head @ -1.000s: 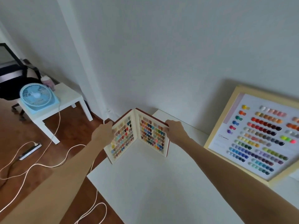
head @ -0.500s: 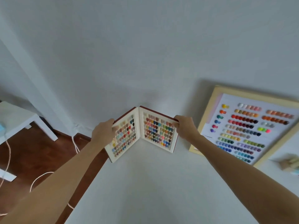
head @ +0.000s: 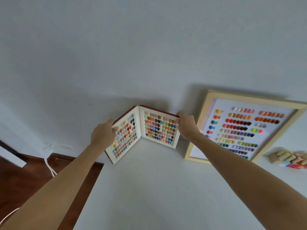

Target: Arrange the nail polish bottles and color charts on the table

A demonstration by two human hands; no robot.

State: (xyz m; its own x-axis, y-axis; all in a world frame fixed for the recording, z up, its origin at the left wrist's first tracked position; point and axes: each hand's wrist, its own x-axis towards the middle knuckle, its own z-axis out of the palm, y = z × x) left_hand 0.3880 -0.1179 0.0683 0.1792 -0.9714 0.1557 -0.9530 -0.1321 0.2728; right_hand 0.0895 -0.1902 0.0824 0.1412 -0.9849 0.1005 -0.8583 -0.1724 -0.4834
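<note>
A folding color chart book (head: pixel 144 132) with a dark red cover stands open like a V at the far left corner of the white table (head: pixel 157 188), against the wall. Both its white pages hold rows of coloured nail swatches. My left hand (head: pixel 103 134) grips the outer edge of the left page. My right hand (head: pixel 186 125) grips the outer edge of the right page. A large wood-framed color chart (head: pixel 245 128) leans against the wall just right of the book. Nail polish bottles (head: pixel 289 159) with pale caps lie clustered at the far right, blurred.
The table's left edge drops to a dark wooden floor (head: pixel 33 176), where a white cable (head: pixel 49 166) runs down from the wall. A plain white wall stands close behind everything.
The view has swung right and up: the small side table and fan have left the frame, and the bottles have come into sight. Both hands still hold the book, now standing nearer the framed chart.
</note>
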